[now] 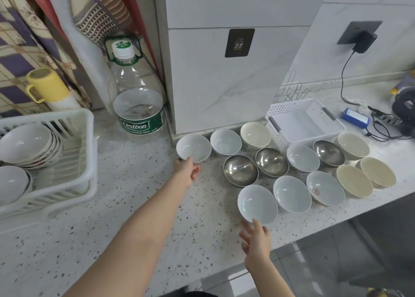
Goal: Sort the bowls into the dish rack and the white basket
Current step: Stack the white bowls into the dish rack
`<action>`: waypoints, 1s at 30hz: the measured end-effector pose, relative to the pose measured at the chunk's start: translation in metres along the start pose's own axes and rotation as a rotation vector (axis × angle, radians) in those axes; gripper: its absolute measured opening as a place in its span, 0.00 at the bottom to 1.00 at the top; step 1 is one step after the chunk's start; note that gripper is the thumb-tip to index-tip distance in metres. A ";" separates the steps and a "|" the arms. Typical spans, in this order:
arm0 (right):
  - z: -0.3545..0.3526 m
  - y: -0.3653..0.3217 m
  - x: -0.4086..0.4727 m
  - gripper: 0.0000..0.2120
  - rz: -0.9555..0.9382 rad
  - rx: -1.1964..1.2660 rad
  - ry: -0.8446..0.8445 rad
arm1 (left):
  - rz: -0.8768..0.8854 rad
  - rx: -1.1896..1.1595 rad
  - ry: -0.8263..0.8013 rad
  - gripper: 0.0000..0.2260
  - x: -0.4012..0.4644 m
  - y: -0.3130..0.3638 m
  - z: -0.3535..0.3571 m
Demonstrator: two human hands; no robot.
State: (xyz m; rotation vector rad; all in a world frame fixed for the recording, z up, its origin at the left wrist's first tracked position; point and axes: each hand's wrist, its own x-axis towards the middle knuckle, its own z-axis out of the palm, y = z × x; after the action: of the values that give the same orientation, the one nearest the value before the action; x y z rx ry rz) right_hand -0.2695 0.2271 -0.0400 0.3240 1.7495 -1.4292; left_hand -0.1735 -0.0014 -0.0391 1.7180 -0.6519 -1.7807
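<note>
So there's a whole spread of bowls on the speckled counter, sitting around 3 o'clock from the middle of the view. The left hand has hold of the near rim of a white bowl at the left end of the bunch, fingers curled round the edge, thumb side up on the rim. The right hand is down at about 5 o'clock, fingers fairly spread and loose, fingertips right at the near edge of another pale bowl. Can't tell if it's actually touching or just short of it, but it isn't gripping anything.

The rest: more white ones like the marked bowl with a red stamp inside, three steel bowls in the middle of the cluster, and several cream bowls mostly toward the right end. They're packed close, lots of rims just beside each other.

The white basket is at roughly 2 o'clock, right behind the bowls against the wall, nothing visible in it. The dish rack is way over at 9 o'clock, well apart from the bowls, with stacks of white bowls leaning in it already.

Also around: a big Cestbon water bottle at 11 o'clock, a yellow mug behind the rack, and a charger plugged into the wall at 1 o'clock.
</note>
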 end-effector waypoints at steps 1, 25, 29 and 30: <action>0.000 -0.001 0.001 0.13 -0.001 -0.014 0.005 | 0.010 -0.014 -0.001 0.15 0.002 -0.002 0.000; 0.095 0.018 -0.081 0.15 -0.402 -0.214 -0.251 | 0.380 -0.038 -0.081 0.12 -0.093 0.055 -0.177; 0.137 0.025 -0.118 0.12 -0.498 -0.259 -0.359 | 0.430 -0.111 -0.055 0.14 -0.112 0.061 -0.240; 0.147 0.028 -0.128 0.12 -0.514 -0.266 -0.392 | 0.433 -0.136 -0.042 0.14 -0.115 0.062 -0.257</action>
State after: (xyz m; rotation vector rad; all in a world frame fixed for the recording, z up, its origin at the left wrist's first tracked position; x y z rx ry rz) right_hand -0.1085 0.1406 0.0332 -0.5517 1.7251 -1.4525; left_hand 0.0882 0.0458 0.0730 1.3305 -0.8293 -1.5195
